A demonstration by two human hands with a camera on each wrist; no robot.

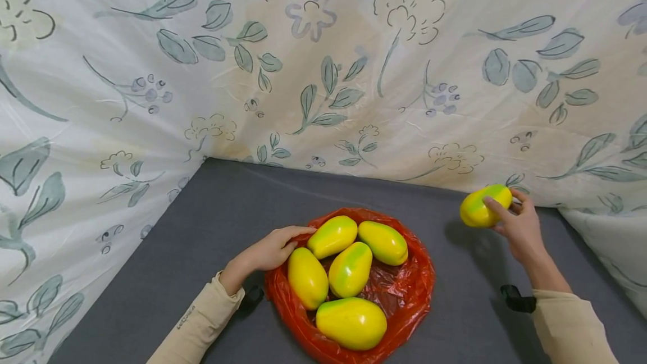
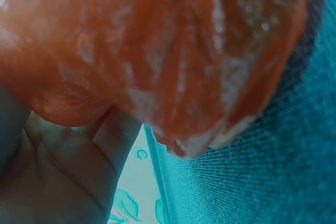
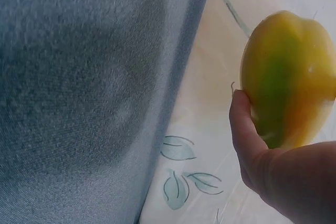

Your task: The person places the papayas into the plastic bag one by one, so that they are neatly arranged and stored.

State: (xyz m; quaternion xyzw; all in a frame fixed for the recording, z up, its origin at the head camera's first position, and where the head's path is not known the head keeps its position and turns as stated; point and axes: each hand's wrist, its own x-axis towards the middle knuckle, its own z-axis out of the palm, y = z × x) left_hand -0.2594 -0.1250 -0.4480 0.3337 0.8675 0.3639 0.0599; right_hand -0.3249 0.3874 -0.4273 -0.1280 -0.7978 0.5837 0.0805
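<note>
A red plastic bag (image 1: 423, 274), its rim rolled down, stands on the dark grey surface. Several yellow-green papayas (image 1: 351, 323) lie inside it. My left hand (image 1: 270, 249) grips the bag's rim at the upper left, close beside two papayas. In the left wrist view the wrinkled bag (image 2: 173, 51) covers the fingertips, and the palm (image 2: 60, 166) shows below. Off to the right, my right hand (image 1: 523, 226) holds one more papaya (image 1: 482, 206) above the surface, thumb along its near side. This papaya (image 3: 283, 77) fills the right part of the right wrist view.
Floral cloth (image 1: 323, 72) hangs behind the grey surface (image 1: 212, 206) and along its left side, with more pale cloth at the right. A shadow lies under the raised papaya. Dark straps (image 1: 518, 299) sit near both sleeve cuffs.
</note>
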